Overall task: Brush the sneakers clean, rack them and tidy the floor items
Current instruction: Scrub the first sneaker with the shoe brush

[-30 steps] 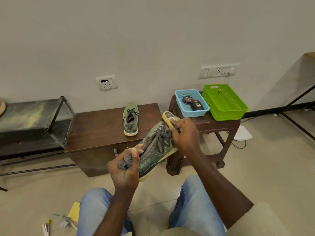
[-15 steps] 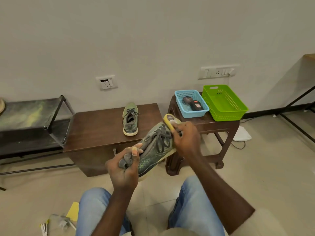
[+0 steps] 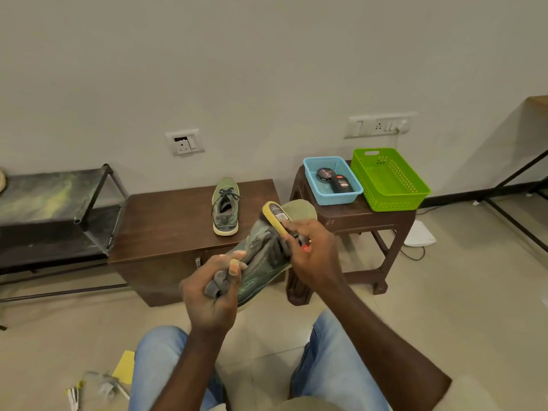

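Above the lap, forward of both knees, the held sneaker [image 3: 261, 265] hung in two hands. Its long axis ran from the heel, low and close to the body, up and away to the toe at the right. Left hand [image 3: 213, 298] wrapped the heel end, fingers [image 3: 235, 266] curled tight round the collar fabric. Right hand [image 3: 317, 256] gripped the yellow-backed brush [image 3: 274, 215], fingers [image 3: 296, 229] closed round its handle. The brush head lay over the laces, just short of the toe (bristles hidden, so contact likely, not certain).

The shoe thus lay forward and right of the left fingers, directly under the right ones. Judgement: the stroke should run along that axis, right hand working, left bracing.

Second sneaker [image 3: 225, 207] stood on the brown surface [image 3: 166, 221], toe to the wall, well apart from the rack [image 3: 44, 197] at far left. Floor clutter [image 3: 98, 387] lay by the left knee.
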`<control>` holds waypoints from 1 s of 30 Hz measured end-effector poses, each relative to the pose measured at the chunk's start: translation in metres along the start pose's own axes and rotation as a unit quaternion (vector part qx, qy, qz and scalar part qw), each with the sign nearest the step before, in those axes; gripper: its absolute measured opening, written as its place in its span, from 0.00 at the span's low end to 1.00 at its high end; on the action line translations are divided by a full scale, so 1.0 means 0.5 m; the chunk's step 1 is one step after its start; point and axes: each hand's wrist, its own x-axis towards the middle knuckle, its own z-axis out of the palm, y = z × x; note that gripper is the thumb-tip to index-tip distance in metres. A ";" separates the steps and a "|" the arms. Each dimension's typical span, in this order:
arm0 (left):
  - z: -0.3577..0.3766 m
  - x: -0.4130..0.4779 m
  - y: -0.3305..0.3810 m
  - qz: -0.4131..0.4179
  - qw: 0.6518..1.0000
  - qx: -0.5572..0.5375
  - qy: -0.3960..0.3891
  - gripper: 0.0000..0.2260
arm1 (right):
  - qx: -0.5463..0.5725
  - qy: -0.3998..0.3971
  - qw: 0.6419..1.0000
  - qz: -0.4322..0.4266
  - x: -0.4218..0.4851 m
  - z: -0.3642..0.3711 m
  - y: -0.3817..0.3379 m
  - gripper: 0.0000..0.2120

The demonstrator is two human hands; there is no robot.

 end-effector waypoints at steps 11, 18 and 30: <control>-0.028 0.025 0.013 0.155 0.984 0.053 -0.068 0.13 | 0.036 -0.138 0.989 0.045 0.139 -0.098 0.057 0.13; -0.020 0.015 -0.009 0.130 0.988 0.050 -0.063 0.13 | 0.071 -0.363 0.923 -0.105 0.133 -0.110 -0.007 0.13; 0.000 -0.001 -0.013 0.106 0.991 0.059 -0.062 0.11 | 0.087 -0.423 0.898 -0.087 0.130 -0.073 -0.028 0.14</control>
